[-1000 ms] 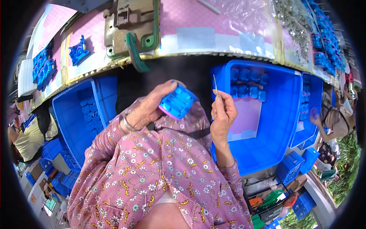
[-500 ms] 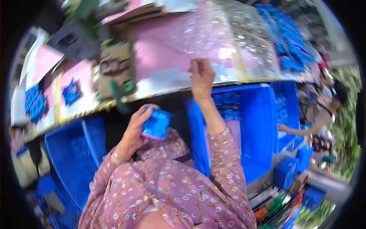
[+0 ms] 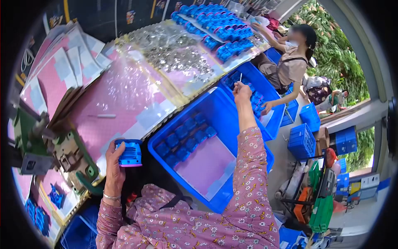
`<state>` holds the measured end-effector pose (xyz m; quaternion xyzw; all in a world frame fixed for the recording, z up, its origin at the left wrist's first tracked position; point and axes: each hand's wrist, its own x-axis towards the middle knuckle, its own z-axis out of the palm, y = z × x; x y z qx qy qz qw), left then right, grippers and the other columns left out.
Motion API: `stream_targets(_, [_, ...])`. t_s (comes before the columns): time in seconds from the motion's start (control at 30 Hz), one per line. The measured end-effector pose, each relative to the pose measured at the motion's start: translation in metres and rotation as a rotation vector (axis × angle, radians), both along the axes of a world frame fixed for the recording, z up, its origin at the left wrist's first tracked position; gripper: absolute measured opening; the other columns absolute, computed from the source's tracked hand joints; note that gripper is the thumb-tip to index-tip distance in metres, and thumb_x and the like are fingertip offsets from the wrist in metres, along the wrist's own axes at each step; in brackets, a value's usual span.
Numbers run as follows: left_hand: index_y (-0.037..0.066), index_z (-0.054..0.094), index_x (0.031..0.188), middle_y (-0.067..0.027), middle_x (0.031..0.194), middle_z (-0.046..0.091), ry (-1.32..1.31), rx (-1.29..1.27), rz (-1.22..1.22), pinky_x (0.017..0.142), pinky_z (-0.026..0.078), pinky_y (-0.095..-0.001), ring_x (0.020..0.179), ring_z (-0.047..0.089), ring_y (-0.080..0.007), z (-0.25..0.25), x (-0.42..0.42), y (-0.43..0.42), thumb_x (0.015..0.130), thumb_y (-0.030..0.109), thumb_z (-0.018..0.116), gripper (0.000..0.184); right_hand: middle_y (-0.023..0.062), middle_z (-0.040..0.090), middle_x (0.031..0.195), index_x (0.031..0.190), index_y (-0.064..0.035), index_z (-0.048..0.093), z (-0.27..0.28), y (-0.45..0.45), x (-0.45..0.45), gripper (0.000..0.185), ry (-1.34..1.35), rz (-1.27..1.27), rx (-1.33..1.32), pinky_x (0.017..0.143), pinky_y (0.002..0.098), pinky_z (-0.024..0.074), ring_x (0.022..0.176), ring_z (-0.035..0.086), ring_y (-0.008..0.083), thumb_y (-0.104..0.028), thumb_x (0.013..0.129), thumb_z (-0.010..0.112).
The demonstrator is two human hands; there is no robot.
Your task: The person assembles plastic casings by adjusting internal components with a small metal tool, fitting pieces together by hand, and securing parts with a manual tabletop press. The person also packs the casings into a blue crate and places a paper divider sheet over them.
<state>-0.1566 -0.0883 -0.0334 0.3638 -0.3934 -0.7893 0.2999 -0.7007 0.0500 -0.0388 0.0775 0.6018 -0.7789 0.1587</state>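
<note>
My left hand grips a blue plastic part with a pink lower edge, near the table's front edge. Stretched out to the right, my right hand is closed on a thin light stick that points up. That hand is over the edge of a blue bin holding more blue parts. Below and left of it, a large blue bin holds rows of blue parts at one side and a pink sheet.
On the pink table lie a white stick, small metal pieces and stacked blue parts. A green metal machine stands at left. A co-worker reaches over the farther bin. Blue crates stand at right.
The view has swung right. My right hand has moved from near the blue part, over the table, to the far bin on the right. My left hand still holds the part.
</note>
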Motion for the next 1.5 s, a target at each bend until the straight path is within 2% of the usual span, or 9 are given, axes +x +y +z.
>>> stream_targets(0.17, [0.005,0.057,0.108,-0.0071,0.092,0.065,-0.008,-0.042,-0.118,0.069,0.059,-0.0305,0.078,0.068,-0.0162,-0.013,-0.049,-0.04,0.093,0.029,0.065,0.03,0.012,0.075,0.093,0.103,-0.0026,0.058,0.016,0.043,-0.083,0.015,0.051,-0.05,-0.003,0.049,0.0291,0.046,0.065,0.067,0.0168,-0.016,0.096,0.056])
stream_targets(0.3, [0.003,0.055,0.108,-0.0092,0.09,0.065,-0.004,-0.13,-0.167,0.064,0.061,-0.033,0.074,0.07,-0.0196,-0.016,-0.083,-0.051,0.093,0.03,0.066,0.033,0.0188,0.074,0.091,0.099,-0.0023,0.054,0.028,0.056,-0.114,0.015,0.034,-0.18,0.154,0.042,0.0297,0.0399,0.056,0.066,0.0178,-0.016,0.097,0.052])
stream_targets(0.53, [0.0,0.054,0.114,-0.0086,0.094,0.065,-0.008,-0.093,-0.278,0.067,0.059,-0.0282,0.076,0.069,-0.016,-0.021,-0.11,-0.056,0.094,0.025,0.064,0.033,0.0108,0.068,0.075,0.106,-0.0066,0.06,0.025,0.074,-0.156,0.017,0.108,-0.199,0.322,0.04,0.0291,0.0364,0.047,0.056,0.0141,-0.015,0.097,0.048])
stream_targets(0.77, [0.002,0.054,0.117,-0.008,0.094,0.065,-0.022,-0.028,-0.226,0.067,0.059,-0.0278,0.077,0.069,-0.0151,-0.018,-0.118,-0.045,0.096,0.03,0.062,0.035,0.0089,0.069,0.081,0.111,-0.0096,0.061,0.02,0.073,-0.183,0.018,0.098,-0.213,0.222,0.043,0.0288,0.0377,0.053,0.058,0.0146,-0.016,0.096,0.053])
stream_targets(0.93, [0.004,0.054,0.117,-0.0072,0.093,0.065,-0.02,-0.028,-0.163,0.064,0.058,-0.0265,0.074,0.069,-0.0142,-0.023,-0.123,-0.04,0.096,0.03,0.062,0.034,0.0047,0.069,0.076,0.087,-0.0085,0.064,0.025,0.089,-0.215,0.013,0.077,-0.154,0.241,0.041,0.0293,0.0365,0.051,0.057,0.0125,-0.016,0.096,0.058])
stream_targets(1.07, [0.002,0.051,0.116,-0.0151,0.097,0.067,-0.008,-0.021,-0.259,0.073,0.061,-0.0337,0.083,0.072,-0.0241,-0.028,-0.117,-0.049,0.098,0.03,0.058,0.034,0.0084,0.071,0.077,0.086,-0.0062,0.064,0.029,0.092,-0.216,0.018,0.112,-0.31,0.289,0.041,0.029,0.0392,0.05,0.059,0.0127,-0.019,0.097,0.058])
stream_targets(1.27, [0.002,0.053,0.112,-0.0139,0.097,0.067,-0.021,-0.046,-0.237,0.071,0.061,-0.0331,0.083,0.072,-0.0236,-0.027,-0.118,-0.047,0.098,0.029,0.058,0.03,0.0151,0.07,0.082,0.113,-0.0014,0.055,0.026,0.083,-0.215,0.042,0.061,-0.35,0.16,0.046,0.0307,0.0419,0.053,0.059,0.0175,-0.041,0.102,0.049])
stream_targets(1.4, [0.002,0.053,0.109,-0.0132,0.098,0.067,0.006,-0.059,-0.217,0.072,0.061,-0.0334,0.082,0.071,-0.022,-0.03,-0.116,-0.047,0.097,0.027,0.059,0.028,0.0238,0.068,0.097,0.131,-0.0002,0.04,0.008,0.067,-0.221,0.064,-0.024,-0.23,-0.013,0.051,0.0361,0.0444,0.056,0.06,0.0222,-0.056,0.102,0.03])
stream_targets(1.5, [0.002,0.053,0.109,-0.0141,0.101,0.067,0.031,-0.043,-0.223,0.074,0.061,-0.0337,0.082,0.07,-0.0207,-0.032,-0.111,-0.049,0.096,0.026,0.061,0.029,0.021,0.069,0.097,0.125,-0.0017,0.043,0.007,0.046,-0.224,0.054,-0.028,-0.089,-0.003,0.05,0.0338,0.0431,0.057,0.06,0.0197,-0.05,0.103,0.034])
